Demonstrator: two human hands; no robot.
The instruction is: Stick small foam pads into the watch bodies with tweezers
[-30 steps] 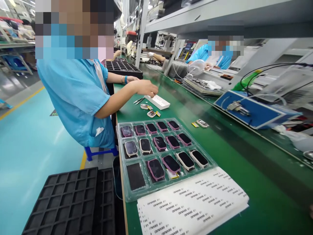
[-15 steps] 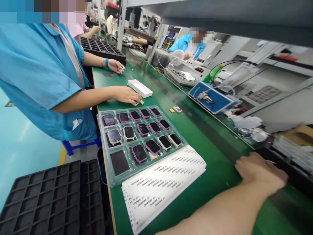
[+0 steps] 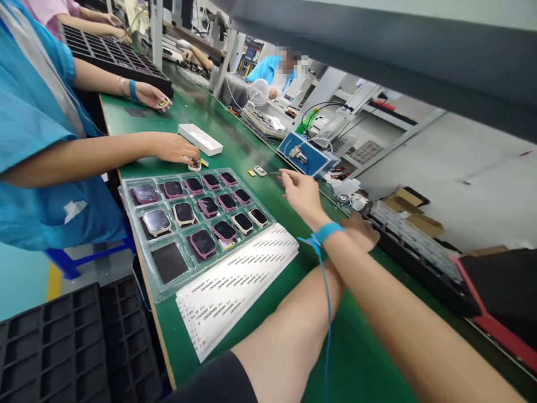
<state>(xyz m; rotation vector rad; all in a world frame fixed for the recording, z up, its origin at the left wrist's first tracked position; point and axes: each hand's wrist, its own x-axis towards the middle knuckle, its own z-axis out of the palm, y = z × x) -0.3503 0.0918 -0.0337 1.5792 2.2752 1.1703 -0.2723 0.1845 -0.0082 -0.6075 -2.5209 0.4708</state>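
Note:
My right hand [image 3: 302, 195], with a blue wrist strap, pinches what looks like thin tweezers [image 3: 273, 173]. Their tip points left, close to a small white watch housing [image 3: 260, 170] with a yellow-tabbed part [image 3: 251, 173] beside it on the green bench. Below crosses my left arm, its hand [image 3: 364, 230] partly covered by my right forearm near the bench's far edge; its fingers are blurred. A clear tray [image 3: 147, 263] of smartwatches in pink and cream frames lies to the left. White printed sheets [image 3: 239, 296] rest against its near side.
A co-worker's hand [image 3: 174, 148] holds a small watch part beside a white box [image 3: 201, 140]; their other hand [image 3: 153, 98] holds another. A blue device [image 3: 308, 157] stands at the far edge. Black trays [image 3: 50, 341] are stacked low left. A grey shelf [image 3: 377, 50] hangs overhead.
The view has turned right. My right hand has come into view, reaching over toward the small white housing. My left hand has moved away from the black container on the right.

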